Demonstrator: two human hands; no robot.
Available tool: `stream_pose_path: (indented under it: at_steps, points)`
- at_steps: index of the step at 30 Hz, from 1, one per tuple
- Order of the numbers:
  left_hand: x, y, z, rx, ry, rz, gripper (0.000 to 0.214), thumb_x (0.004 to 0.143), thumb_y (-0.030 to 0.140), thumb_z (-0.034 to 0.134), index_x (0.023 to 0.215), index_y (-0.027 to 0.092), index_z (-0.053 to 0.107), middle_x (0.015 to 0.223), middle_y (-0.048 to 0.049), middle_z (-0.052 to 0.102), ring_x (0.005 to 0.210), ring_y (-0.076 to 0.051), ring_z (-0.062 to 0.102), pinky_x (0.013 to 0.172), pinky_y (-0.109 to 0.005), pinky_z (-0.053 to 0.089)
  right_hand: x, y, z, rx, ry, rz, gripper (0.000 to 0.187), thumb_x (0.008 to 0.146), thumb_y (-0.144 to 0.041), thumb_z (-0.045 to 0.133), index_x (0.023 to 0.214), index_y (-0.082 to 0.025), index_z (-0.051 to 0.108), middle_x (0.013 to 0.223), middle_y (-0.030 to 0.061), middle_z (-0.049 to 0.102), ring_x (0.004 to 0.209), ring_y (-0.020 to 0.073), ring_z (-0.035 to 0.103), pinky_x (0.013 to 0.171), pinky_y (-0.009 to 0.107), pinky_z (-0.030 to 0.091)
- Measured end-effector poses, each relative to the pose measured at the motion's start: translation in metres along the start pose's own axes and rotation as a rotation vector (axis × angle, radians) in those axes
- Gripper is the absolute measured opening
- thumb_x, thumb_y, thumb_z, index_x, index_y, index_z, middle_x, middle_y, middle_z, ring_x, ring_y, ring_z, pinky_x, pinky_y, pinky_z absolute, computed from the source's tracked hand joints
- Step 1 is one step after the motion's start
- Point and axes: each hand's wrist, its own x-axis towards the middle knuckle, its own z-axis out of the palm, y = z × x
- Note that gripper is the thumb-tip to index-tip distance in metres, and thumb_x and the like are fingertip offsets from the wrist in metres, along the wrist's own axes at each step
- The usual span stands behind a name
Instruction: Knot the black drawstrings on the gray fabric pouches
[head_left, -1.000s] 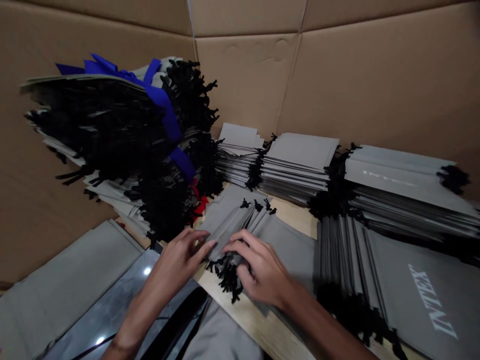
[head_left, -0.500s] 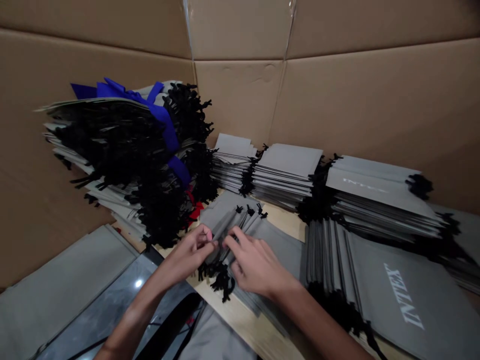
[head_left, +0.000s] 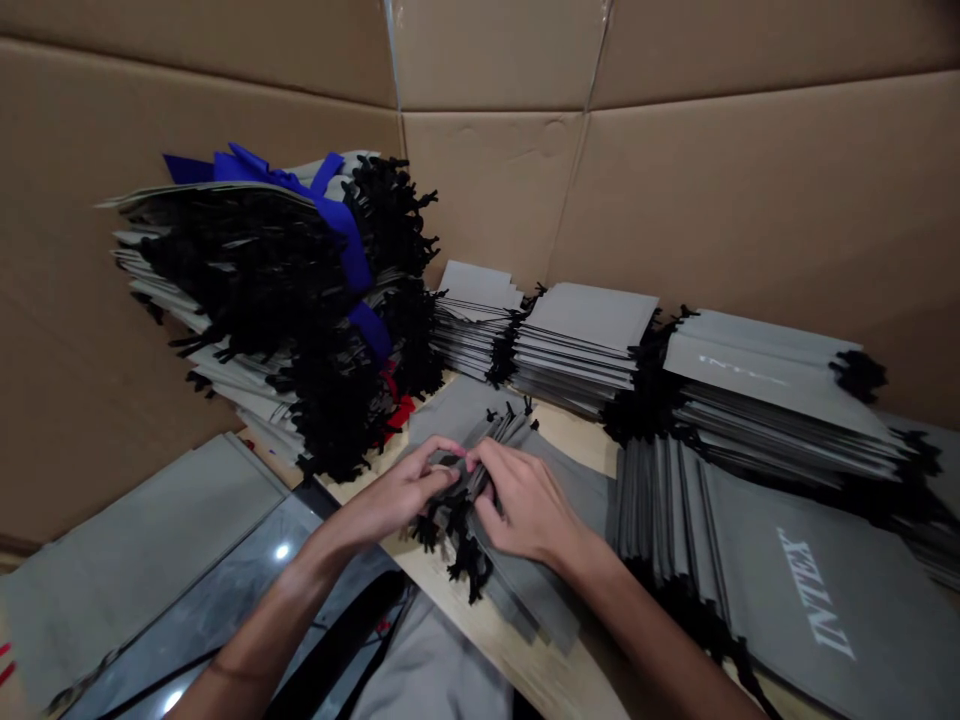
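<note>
Grey fabric drawstring bags stand bunched on edge in front of me, their knotted black cords hanging at the near end. My right hand is closed round the top edges of several of them, fingers on the far side and thumb on the near side. From the left, my left hand pinches at the bags' edges with thumb and forefinger. The fingertips of both hands meet over the bunch. Other flat grey bags lie beneath my right hand.
A tall bundle of bags tied with blue ribbon rises at left. Bag stacks line the back, and bags printed INTEX lie at right. Cardboard walls surround the wooden table. More grey fabric lies lower left.
My hands have come together over the bags. My right hand has gathered the separate bag edges into a tighter bunch, and the left has moved right to its fingertips. The view shifted slightly.
</note>
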Motion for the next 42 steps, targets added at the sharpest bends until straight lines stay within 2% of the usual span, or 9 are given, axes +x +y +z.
stream_pose_path:
  at_steps: [6, 12, 15, 20, 24, 27, 32, 39, 42]
  points:
    - [0.001, -0.009, 0.002, -0.02, 0.042, 0.031, 0.026, 0.098, 0.045, 0.059, 0.1, 0.026, 0.075, 0.107, -0.0025, 0.08, 0.113, -0.028, 0.071, 0.099, -0.036, 0.055, -0.008, 0.002, 0.01, 0.044, 0.037, 0.004, 0.057, 0.085, -0.009, 0.05, 0.139, -0.021, 0.063, 0.117, 0.0077, 0.074, 0.103, 0.0257, 0.073, 0.086, 0.034, 0.055]
    - [-0.002, -0.018, 0.003, -0.092, 0.033, -0.003, 0.03, 0.093, 0.032, 0.054, 0.108, 0.021, 0.077, 0.095, -0.005, 0.084, 0.077, -0.023, 0.076, 0.068, -0.033, 0.061, -0.012, 0.007, 0.006, 0.045, 0.029, 0.03, 0.043, 0.087, -0.008, 0.053, 0.124, -0.025, 0.066, 0.124, 0.0081, 0.069, 0.093, 0.0233, 0.072, 0.075, 0.032, 0.052]
    - [-0.005, -0.018, 0.002, -0.125, 0.047, 0.003, 0.033, 0.095, 0.03, 0.051, 0.12, 0.021, 0.07, 0.096, -0.0071, 0.086, 0.077, -0.023, 0.079, 0.066, -0.032, 0.063, -0.013, 0.008, 0.006, 0.077, 0.034, 0.038, 0.038, 0.086, -0.007, 0.053, 0.117, -0.026, 0.063, 0.132, 0.0091, 0.068, 0.099, 0.0236, 0.073, 0.079, 0.032, 0.053]
    - [-0.012, -0.024, -0.011, 0.005, 0.133, 0.055, 0.027, 0.104, 0.037, 0.051, 0.118, 0.024, 0.071, 0.098, -0.0058, 0.087, 0.079, -0.023, 0.077, 0.071, -0.033, 0.059, -0.016, 0.007, 0.006, 0.195, 0.046, 0.05, 0.034, 0.087, -0.007, 0.049, 0.112, -0.025, 0.062, 0.108, 0.0052, 0.072, 0.093, 0.0225, 0.071, 0.083, 0.033, 0.053]
    - [-0.018, -0.038, -0.02, 0.159, 0.204, 0.076, 0.024, 0.106, 0.034, 0.053, 0.111, 0.028, 0.075, 0.097, -0.0026, 0.085, 0.086, -0.025, 0.077, 0.078, -0.034, 0.055, -0.015, 0.001, 0.0, 0.261, 0.003, 0.104, 0.022, 0.106, -0.024, 0.044, 0.114, -0.025, 0.064, 0.109, 0.0062, 0.071, 0.096, 0.0233, 0.07, 0.085, 0.035, 0.052]
    - [-0.023, -0.045, -0.02, 0.223, 0.201, 0.095, 0.021, 0.105, 0.033, 0.055, 0.107, 0.029, 0.076, 0.102, -0.002, 0.085, 0.097, -0.027, 0.079, 0.086, -0.035, 0.054, -0.013, -0.003, -0.002, 0.274, -0.009, 0.149, 0.041, 0.118, -0.051, 0.034, 0.112, -0.025, 0.066, 0.108, 0.0058, 0.071, 0.097, 0.0235, 0.07, 0.086, 0.034, 0.052]
    - [-0.035, -0.05, -0.012, 0.375, 0.201, 0.159, 0.03, 0.112, 0.034, 0.048, 0.111, 0.028, 0.077, 0.114, -0.0052, 0.082, 0.109, -0.027, 0.077, 0.096, -0.038, 0.055, -0.013, -0.006, 0.003, 0.184, -0.015, 0.186, 0.066, 0.112, -0.079, 0.028, 0.11, -0.025, 0.065, 0.104, 0.0058, 0.069, 0.093, 0.0248, 0.07, 0.078, 0.033, 0.051]
    - [-0.054, -0.06, 0.007, 0.523, 0.296, 0.252, 0.003, 0.094, 0.027, 0.071, 0.094, 0.026, 0.069, 0.092, -0.0025, 0.074, 0.086, -0.027, 0.073, 0.077, -0.036, 0.056, -0.014, -0.006, 0.001, 0.241, -0.035, 0.215, 0.046, 0.116, -0.066, 0.041, 0.113, -0.025, 0.063, 0.108, 0.0043, 0.069, 0.099, 0.0223, 0.069, 0.081, 0.031, 0.05]
    - [-0.058, -0.063, 0.01, 0.526, 0.299, 0.276, 0.006, 0.099, 0.027, 0.067, 0.094, 0.025, 0.069, 0.092, -0.0026, 0.074, 0.087, -0.026, 0.073, 0.077, -0.035, 0.056, -0.013, -0.006, -0.002, 0.295, -0.047, 0.241, 0.03, 0.117, -0.049, 0.048, 0.11, -0.025, 0.064, 0.108, 0.0033, 0.069, 0.099, 0.0202, 0.068, 0.081, 0.029, 0.049]
